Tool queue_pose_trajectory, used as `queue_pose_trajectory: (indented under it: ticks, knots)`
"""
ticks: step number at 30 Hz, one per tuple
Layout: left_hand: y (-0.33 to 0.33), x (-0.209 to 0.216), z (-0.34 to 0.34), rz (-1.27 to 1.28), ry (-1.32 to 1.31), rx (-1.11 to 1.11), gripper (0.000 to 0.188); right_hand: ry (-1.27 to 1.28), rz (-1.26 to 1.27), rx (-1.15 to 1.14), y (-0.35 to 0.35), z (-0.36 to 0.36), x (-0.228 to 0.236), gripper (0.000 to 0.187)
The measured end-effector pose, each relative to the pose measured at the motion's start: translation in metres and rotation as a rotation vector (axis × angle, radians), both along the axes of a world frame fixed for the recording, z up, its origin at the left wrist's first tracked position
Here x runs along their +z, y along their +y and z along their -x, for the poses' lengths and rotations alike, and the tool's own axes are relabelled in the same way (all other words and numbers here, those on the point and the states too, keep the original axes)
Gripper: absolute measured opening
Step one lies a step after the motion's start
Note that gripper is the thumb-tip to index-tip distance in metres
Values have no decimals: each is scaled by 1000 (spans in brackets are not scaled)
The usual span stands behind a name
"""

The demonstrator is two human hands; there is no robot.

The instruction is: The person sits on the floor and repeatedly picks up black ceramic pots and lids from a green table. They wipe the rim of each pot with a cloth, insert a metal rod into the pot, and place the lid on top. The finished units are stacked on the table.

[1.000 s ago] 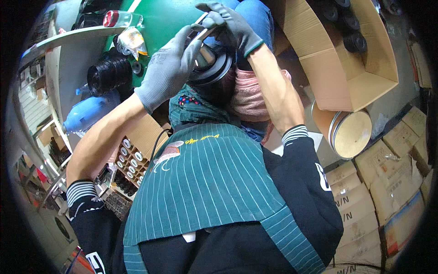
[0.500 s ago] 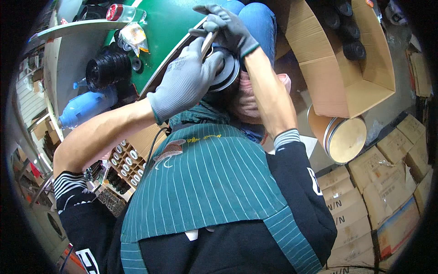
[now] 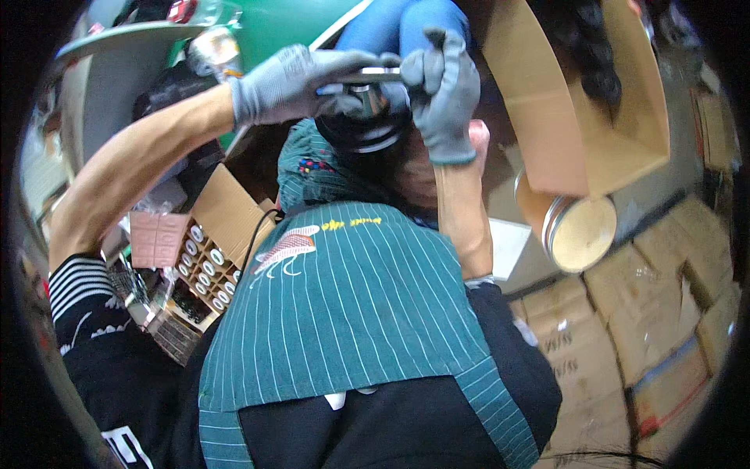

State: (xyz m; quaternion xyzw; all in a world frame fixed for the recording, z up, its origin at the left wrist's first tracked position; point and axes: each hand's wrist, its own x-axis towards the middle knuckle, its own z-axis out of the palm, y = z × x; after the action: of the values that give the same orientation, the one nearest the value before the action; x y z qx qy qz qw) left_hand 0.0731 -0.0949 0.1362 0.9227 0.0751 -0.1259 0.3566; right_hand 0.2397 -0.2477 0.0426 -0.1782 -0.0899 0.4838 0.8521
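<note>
Above my lap, a narrow flat bar [image 3: 371, 77] lies level between my two grey-gloved hands. My left hand [image 3: 301, 78] is closed on its left part, and my right hand [image 3: 445, 90] grips the right end, its fingers curled round. Just below the bar is a round black piece [image 3: 363, 134] with a shiny metal centre [image 3: 367, 100]. Motion blur and the gloves hide how bar and piece meet, and I cannot tell what the round piece is.
A green tabletop [image 3: 289, 23] lies ahead, with a blurred packet [image 3: 212, 53] at its left. An open cardboard box [image 3: 539, 117] with dark items stands at right, beside a round drum [image 3: 582, 234] and stacked cartons [image 3: 656, 289]. A divided carton [image 3: 207, 270] holds several white-topped pieces at left.
The bar has turned from steeply slanted to level. My left hand has moved up and left; my right hand has shifted right and down, now gripping the bar's end. The view has shifted slightly.
</note>
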Motion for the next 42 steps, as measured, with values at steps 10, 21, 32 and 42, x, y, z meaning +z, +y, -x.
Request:
queue_pose_trajectory:
  ticks: [10, 21, 32, 42]
  knots:
    - [-28, 42, 12, 68, 110, 330, 61, -396, 82, 204, 55, -22, -24, 41]
    - [122, -78, 81, -414, -171, 756, 51, -555, 335, 359, -25, -36, 4, 65]
    - [127, -160, 97, -792, -285, 701, 64, -1489, 659, 333, -65, 0, 52, 136]
    - [-23, -34, 48, 395, -437, 574, 38, -1723, 618, 260, -65, 30, 64, 138]
